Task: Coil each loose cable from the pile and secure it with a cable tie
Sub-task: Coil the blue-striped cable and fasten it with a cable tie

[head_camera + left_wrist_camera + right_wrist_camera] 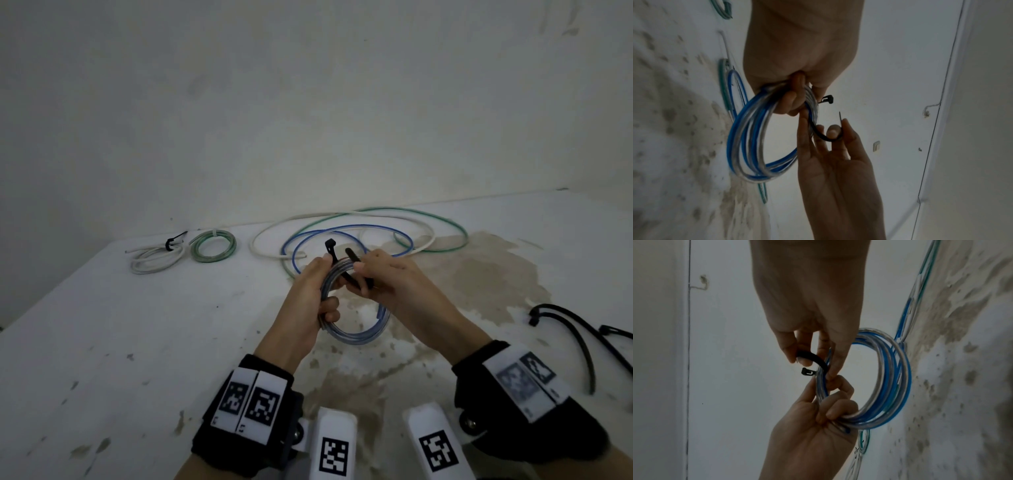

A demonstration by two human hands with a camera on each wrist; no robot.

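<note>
We are partway through the pile. 2 cables are already done: a white coil [156, 261] cinched with a black tie and a green coil [213, 247] with a pale tie lie side by side at the far left of the counter [102, 342].

The third, a blue coil [352, 329], is up off the counter between our hands. Our left hand [308, 298] has its fingers curled round the bundled loops, clamping them together, with the tie's head poking out above its fingertips. Our right hand [394, 277] pinches the tail of the black cable tie [351, 262], which bends round the bundle. In the left wrist view the tail tip stands clear of the head, so we judge the tie is not yet threaded; feeding the tip in and pulling it snug remains.

Beyond that, we count 3 loose cables [359, 233] sprawled in wide overlapping loops at the back of the counter: white, green and blue. Spare black ties [579, 329] wait near the right edge.

The counter is white, chipped and speckled, with a broad brownish stain spreading under our hands and to the right. A plain, scuffed pale wall [308, 102] rises behind it, and the light is dim.
</note>
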